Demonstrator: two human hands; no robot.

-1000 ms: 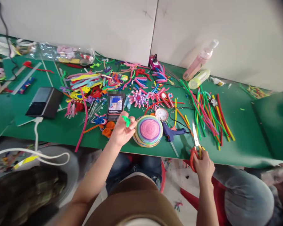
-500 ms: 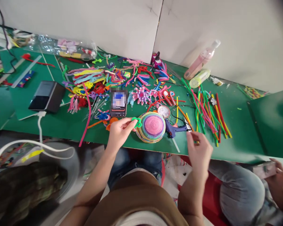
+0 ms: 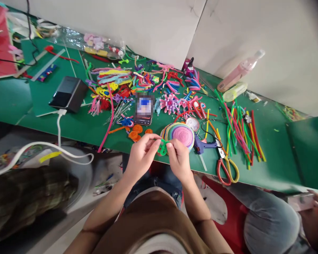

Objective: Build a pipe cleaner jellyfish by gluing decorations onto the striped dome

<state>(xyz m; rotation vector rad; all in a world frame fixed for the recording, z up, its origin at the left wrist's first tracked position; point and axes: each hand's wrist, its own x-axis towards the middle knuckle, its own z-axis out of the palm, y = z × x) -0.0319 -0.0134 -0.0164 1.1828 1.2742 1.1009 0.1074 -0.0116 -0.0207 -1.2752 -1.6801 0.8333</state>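
Between my two hands is a small green pipe cleaner [image 3: 163, 147] bent into loops. My left hand [image 3: 145, 152] pinches its left side, and my right hand [image 3: 179, 158] pinches the right. Just behind my right hand sits a ball-like form wound in rainbow-coloured cord [image 3: 182, 134], partly covered by the fingers. A purple glue gun [image 3: 201, 145] lies to its right with a clear glue stick below. Scissors [image 3: 224, 165] with a red and a yellow handle rest at the table's front edge. Orange coiled discs [image 3: 136, 132] lie beyond my left hand.
A phone [image 3: 143, 109] lies mid-table among piles of coloured pipe cleaners [image 3: 113, 76]. Long pipe cleaners [image 3: 235, 127] are spread at right. A dark box-shaped device [image 3: 69, 94] stands left, and a pink bottle [image 3: 240, 72] leans at the wall. Another person's leg [image 3: 271, 215] is at lower right.
My right hand has moved left from beside the scissors and now grips the green pipe cleaner together with my left hand. The view has shifted, and the scissors show fully.
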